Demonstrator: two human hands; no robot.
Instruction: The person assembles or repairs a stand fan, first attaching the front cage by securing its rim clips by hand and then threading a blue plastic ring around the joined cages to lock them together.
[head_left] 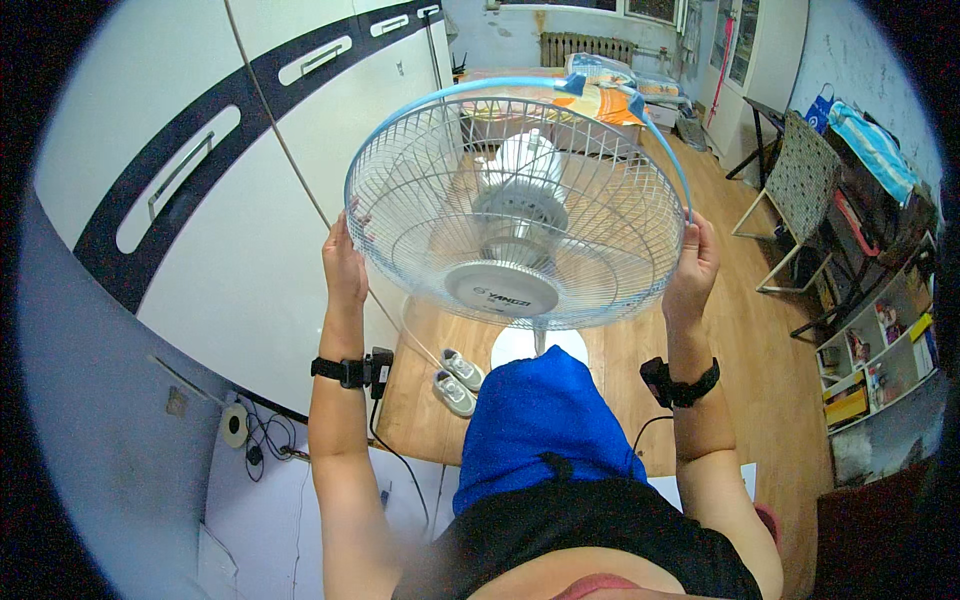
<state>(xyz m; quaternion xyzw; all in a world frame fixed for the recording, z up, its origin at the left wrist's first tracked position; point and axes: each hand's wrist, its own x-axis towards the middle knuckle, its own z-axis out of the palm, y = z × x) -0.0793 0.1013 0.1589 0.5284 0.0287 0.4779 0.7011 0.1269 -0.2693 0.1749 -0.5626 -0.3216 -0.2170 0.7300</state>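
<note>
A standing fan (pixel 500 291) with a round wire grille faces up toward me, its pale motor housing (pixel 520 170) showing through the wires. Around the grille runs a blue rim ring (pixel 440 92). The ring's two block-shaped ends stand apart at the far side, and there it sits off the grille. My left hand (pixel 344 268) is closed on the ring at the grille's left edge, fingertips partly behind the wires. At the right edge my right hand (pixel 692 268) grips the ring, thumb toward me and fingers mostly hidden. Below, the fan's white base (pixel 508 345) rests on the floor.
White sneakers (pixel 457 382) stand on the wooden floor left of my knees. A white cabinet (pixel 290 230) lines the left side. To the right are a folding chair (pixel 803 165) and a low shelf (pixel 890 355). A cord (pixel 272 125) hangs beside my left hand.
</note>
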